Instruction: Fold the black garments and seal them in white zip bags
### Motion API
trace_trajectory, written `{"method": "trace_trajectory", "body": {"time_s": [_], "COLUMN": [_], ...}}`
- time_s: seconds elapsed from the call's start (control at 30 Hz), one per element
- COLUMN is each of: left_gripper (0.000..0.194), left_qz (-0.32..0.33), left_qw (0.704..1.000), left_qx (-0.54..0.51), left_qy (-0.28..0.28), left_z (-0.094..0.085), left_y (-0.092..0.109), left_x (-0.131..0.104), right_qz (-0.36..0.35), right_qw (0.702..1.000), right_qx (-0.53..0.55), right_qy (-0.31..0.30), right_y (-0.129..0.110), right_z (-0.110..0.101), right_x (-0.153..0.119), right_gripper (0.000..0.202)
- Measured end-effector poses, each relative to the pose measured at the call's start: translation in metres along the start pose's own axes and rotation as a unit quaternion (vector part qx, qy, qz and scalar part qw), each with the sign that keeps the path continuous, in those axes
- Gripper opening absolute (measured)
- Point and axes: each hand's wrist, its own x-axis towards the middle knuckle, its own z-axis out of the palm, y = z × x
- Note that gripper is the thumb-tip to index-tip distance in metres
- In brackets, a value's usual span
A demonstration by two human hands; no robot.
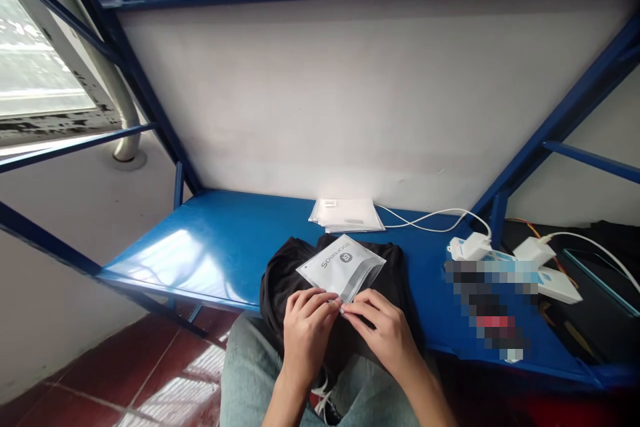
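The left hand (306, 320) pinches the near corner of a white plastic pouch (341, 265), fingers curled tight on its edge. Touching it on the other side, the right hand (386, 332) grips the same corner. The pouch lies on a black garment (280, 277) just beyond both hands, spread over the blue table (200, 247). Farther beyond, a stack of white pouches (346, 215); well right of the right hand, white chargers (500, 255).

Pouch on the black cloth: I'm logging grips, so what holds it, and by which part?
Both hands hold the pouch by its near edge: left hand and right hand pinch it at the corner nearest the person.
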Motion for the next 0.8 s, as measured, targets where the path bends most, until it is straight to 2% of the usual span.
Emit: {"method": "trace_trajectory", "body": {"time_s": [0.17, 0.27, 0.4, 0.5, 0.57, 0.67, 0.73, 0.8], "left_gripper": [0.025, 0.025, 0.02, 0.019, 0.019, 0.015, 0.015, 0.014], "left_qz": [-0.001, 0.027, 0.093, 0.107, 0.088, 0.003, -0.054, -0.087], "left_qw": [1.0, 0.999, 0.995, 0.994, 0.996, 0.999, 0.998, 0.995], "left_qx": [-0.02, -0.027, -0.018, -0.007, -0.004, -0.004, -0.009, -0.023], "left_qy": [-0.01, -0.024, -0.012, 0.009, 0.027, 0.04, 0.04, 0.039], "left_z": [0.001, -0.001, -0.011, -0.023, -0.032, -0.043, -0.048, -0.047], "left_y": [-0.005, -0.008, -0.012, -0.024, -0.037, -0.056, -0.057, -0.046], "left_x": [-0.005, -0.004, 0.003, 0.005, 0.002, -0.002, 0.001, 0.01], "right_qz": [-0.069, -0.08, -0.055, -0.03, -0.006, 0.017, 0.013, 0.009], "right_qw": [0.995, 0.988, 0.981, 0.975, 0.968, 0.963, 0.974, 0.985], "right_qx": [-0.077, -0.131, -0.178, -0.198, -0.217, -0.225, -0.203, -0.169], "right_qy": [0.017, 0.033, 0.059, 0.099, 0.13, 0.148, 0.101, 0.042], "right_y": [0.004, 0.007, 0.02, 0.04, 0.056, 0.069, 0.067, 0.057], "right_z": [0.011, 0.009, -0.01, -0.031, -0.044, -0.059, -0.064, -0.065], "right_x": [-0.001, -0.001, 0.001, -0.004, -0.012, -0.027, -0.032, -0.027], "right_gripper": [0.028, 0.029, 0.024, 0.025, 0.025, 0.021, 0.016, 0.015]}}
